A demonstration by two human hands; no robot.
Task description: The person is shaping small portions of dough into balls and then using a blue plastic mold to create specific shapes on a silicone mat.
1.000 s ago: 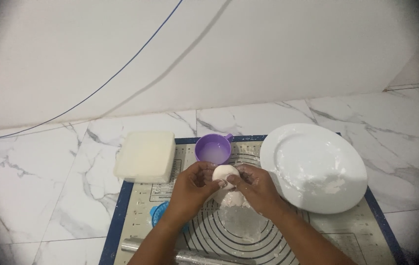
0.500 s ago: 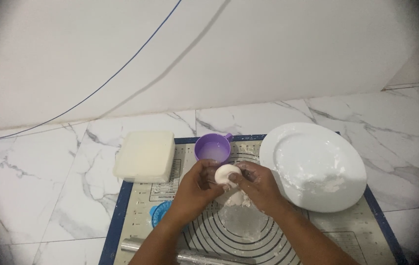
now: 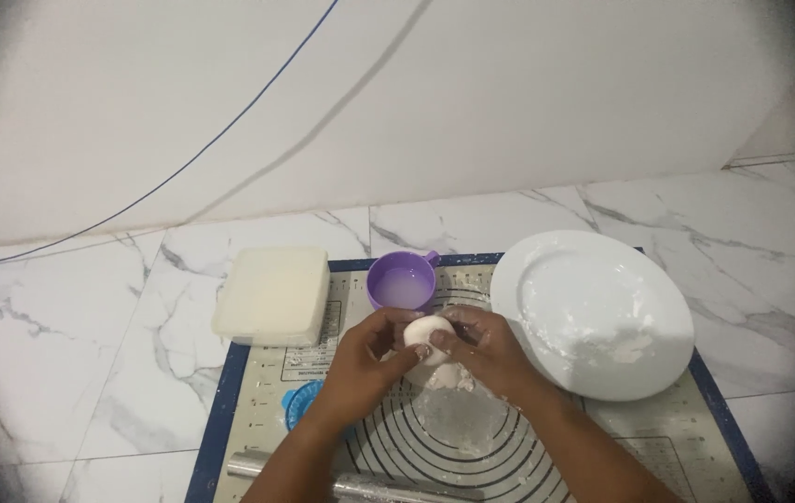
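- Small white dough ball [image 3: 428,332] held up between both hands, just above the middle of the baking mat [image 3: 258,391], near the purple cup [image 3: 401,282].
- Left hand [image 3: 366,359] grip: thumb and fingers pinching the ball's left side. Right hand [image 3: 489,349] grip: fingers curled and pressed on the ball's right side.
- Step in hand, as judged: shaping or sealing the ball between the fingers, not yet set down.
- Next move would likely call for even pressure from both sides and turning the ball so it doesn't tear or flatten.
- Under the hands: floury patch [image 3: 458,419] on the mat's ring markings.
- Right of the hands: white plate [image 3: 593,312] with flour traces, partly on the mat.
- Left: cream lidded box [image 3: 271,294]; blue round thing [image 3: 299,402] half hidden by the left wrist.
- Bottom edge: metal rolling pin [image 3: 360,482]; all on a marble worktop [image 3: 71,373].
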